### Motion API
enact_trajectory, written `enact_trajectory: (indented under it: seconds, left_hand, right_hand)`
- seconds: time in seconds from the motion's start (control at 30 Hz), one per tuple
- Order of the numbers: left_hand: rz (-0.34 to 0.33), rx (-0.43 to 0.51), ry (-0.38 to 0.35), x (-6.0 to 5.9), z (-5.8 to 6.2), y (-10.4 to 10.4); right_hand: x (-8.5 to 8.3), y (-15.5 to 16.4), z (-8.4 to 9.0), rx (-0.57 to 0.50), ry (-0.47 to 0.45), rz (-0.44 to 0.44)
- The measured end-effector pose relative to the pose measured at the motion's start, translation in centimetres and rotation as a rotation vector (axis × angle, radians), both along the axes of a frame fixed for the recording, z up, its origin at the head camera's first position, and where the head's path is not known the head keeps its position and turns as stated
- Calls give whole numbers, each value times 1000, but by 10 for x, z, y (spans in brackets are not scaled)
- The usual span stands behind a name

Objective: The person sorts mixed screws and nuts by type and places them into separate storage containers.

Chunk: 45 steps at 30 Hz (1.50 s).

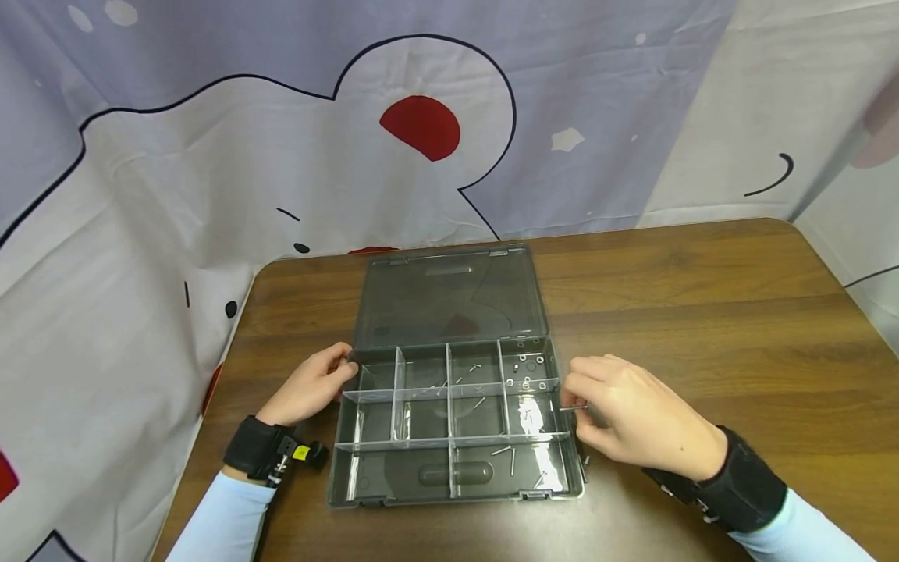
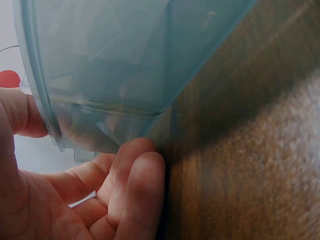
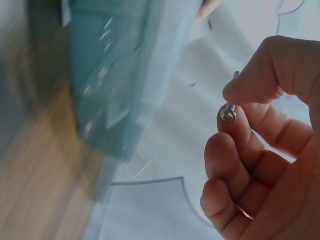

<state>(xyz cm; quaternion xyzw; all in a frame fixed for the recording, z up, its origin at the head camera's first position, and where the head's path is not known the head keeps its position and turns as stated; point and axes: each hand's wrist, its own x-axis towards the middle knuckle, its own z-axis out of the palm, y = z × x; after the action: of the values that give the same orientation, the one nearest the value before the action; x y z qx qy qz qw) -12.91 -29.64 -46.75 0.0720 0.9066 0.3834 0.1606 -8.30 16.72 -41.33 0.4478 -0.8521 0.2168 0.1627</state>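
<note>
At the left, the left hand (image 1: 312, 388) rests against the left wall of the organizer box (image 1: 349, 460), near its back corner by the hinge. The thumb lies over the rim and the fingers curl along the outside of the wall; the left wrist view shows the fingertips (image 2: 142, 172) pressed to the box's wall where it meets the table (image 1: 702, 312), so the hand grips the box's edge. A black wrist strap (image 1: 256, 449) sits on that forearm.

The box lies open on the brown wooden table, its smoky transparent lid (image 1: 449, 297) folded back flat toward the curtain (image 1: 211, 156). Clear dividers split the tray into compartments. Small screws and pins lie scattered in the middle compartments, tiny nuts or washers (image 1: 527, 373) sit in the back right compartment, and a few pins (image 1: 516, 457) lie in the front right one.

At the right, the right hand (image 1: 635, 414) hovers just beside the box's right wall, level with the middle row. Thumb and forefinger pinch a small silver screw (image 1: 574, 407); the remaining fingers are loosely curled under it. In the right wrist view the screw (image 3: 229, 111) shows its round slotted head toward the camera, shank hidden between the fingertips (image 3: 250, 87). The screw sits right at the box's right rim, and whether it touches the rim cannot be told
</note>
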Motion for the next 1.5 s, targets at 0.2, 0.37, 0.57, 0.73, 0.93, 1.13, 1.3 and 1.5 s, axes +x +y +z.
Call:
enact_trajectory:
  seconds: [0.2,0.37,0.57,0.73,0.93,1.13,1.3,1.5]
  left_hand:
    - [4,-5,-1,-1,0,1]
    - [5,-10,2,0,0,0]
    - [2,-6,7,0,0,0]
    - [1,-1,6,0,0,0]
    - [-1,2,3,0,0,0]
    - [1,4,-4,0,0,0]
    - [4,-2,-7,0,0,0]
    - [-4,-6,-4,0,-1,-1]
  right_hand:
    - [17,-12,7,0,-12,78]
    - [25,-21,10,-29,24,135]
    - [30,-26,10,-45,43,164]
    - [33,-27,10,-37,46,176]
    - [35,-27,9,-8,26,174]
    - [41,-19,9,174,-66,136]
    - [39,-11,13,248,-130,82]
    - [29,4,15,291,-147,2]
